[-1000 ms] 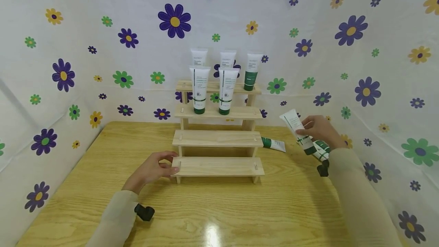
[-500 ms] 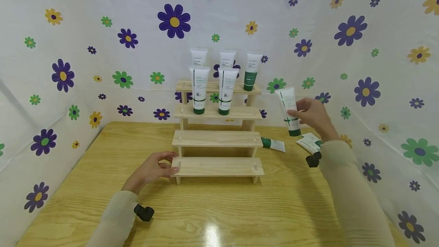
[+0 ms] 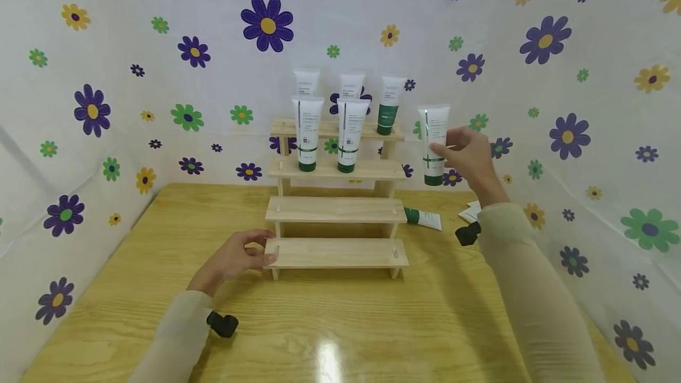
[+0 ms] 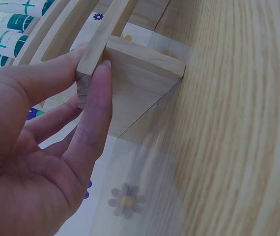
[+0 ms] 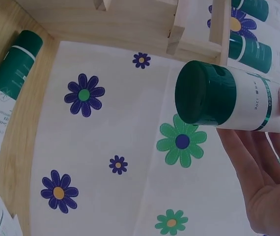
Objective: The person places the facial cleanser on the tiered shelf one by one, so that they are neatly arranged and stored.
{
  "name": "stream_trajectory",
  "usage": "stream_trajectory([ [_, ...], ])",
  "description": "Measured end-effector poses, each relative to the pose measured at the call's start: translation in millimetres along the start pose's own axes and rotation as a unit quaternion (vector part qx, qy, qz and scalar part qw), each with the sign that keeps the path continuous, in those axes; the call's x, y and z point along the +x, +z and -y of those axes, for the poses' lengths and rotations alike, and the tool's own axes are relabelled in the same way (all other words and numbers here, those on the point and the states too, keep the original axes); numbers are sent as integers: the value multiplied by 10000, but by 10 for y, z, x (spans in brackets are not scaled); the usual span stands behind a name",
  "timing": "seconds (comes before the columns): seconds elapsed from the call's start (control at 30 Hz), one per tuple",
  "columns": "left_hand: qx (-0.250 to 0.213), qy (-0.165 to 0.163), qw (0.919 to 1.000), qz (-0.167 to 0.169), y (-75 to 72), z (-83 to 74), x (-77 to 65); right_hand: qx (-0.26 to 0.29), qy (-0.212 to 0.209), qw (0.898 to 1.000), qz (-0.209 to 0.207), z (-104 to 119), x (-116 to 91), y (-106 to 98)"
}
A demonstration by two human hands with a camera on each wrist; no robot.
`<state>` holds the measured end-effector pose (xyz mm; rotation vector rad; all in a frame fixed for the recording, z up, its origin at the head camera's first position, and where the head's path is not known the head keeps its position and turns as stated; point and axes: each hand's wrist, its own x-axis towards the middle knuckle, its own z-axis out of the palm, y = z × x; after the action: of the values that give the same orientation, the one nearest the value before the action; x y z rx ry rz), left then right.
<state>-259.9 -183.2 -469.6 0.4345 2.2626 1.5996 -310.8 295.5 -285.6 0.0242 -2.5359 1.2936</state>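
My right hand [image 3: 470, 155] holds a white squeeze tube [image 3: 435, 135] with a green cap, cap down, in the air right of the stepped wooden stand [image 3: 336, 210]. In the right wrist view its dark green cap [image 5: 204, 93] faces the camera, with the thumb on one side and fingers behind. My left hand [image 3: 234, 259] pinches the left end of the stand's lowest shelf; in the left wrist view thumb and fingers grip the board [image 4: 98, 49]. Two tubes, one of them a white tube [image 3: 353, 135], stand on the second shelf from the top. Behind them, several more, including a green-and-white tube [image 3: 389, 105], stand on the top shelf.
A green-and-white tube [image 3: 424, 218] lies on the wooden table [image 3: 298, 330] right of the stand. Farther right, more white tubes [image 3: 470, 212] lie partly hidden by the right arm. A flower-patterned sheet [image 3: 213, 75] encloses the back and sides.
My right hand has lifted the tube from near the lying tubes, bringing it up and left toward the stand and turning it upright. The left hand keeps its grip. The head view has shifted slightly.
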Motion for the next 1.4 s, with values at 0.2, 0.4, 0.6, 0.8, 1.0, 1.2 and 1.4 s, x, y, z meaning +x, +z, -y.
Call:
stream_trajectory([
  [0.2, 73, -56, 10000, -25, -11, -2, -5, 136, -150, 9996, -198, 125, -2, 136],
  [0.4, 85, -60, 9999, -33, 2, -13, -18, 230, -416, 9980, -406, 200, 17, 264],
  [0.6, 122, -53, 9999, -65, 6, -10, -23, 347, -566, 9965, -498, 284, 19, 377],
  [0.8, 112, -56, 9999, -73, 3, -3, -22, 490, -554, 9963, -432, 320, 34, 454],
  [1.0, 172, -58, 9998, -91, 4, -7, -17, 720, -495, 9952, -446, 341, 56, 534],
  [1.2, 130, -4, 9999, -75, 2, -4, -8, 760, -466, 9943, -591, 356, 72, 630],
  [1.4, 139, -3, 9999, -84, 6, -12, -2, 831, -526, 9930, -657, 347, 98, 716],
])
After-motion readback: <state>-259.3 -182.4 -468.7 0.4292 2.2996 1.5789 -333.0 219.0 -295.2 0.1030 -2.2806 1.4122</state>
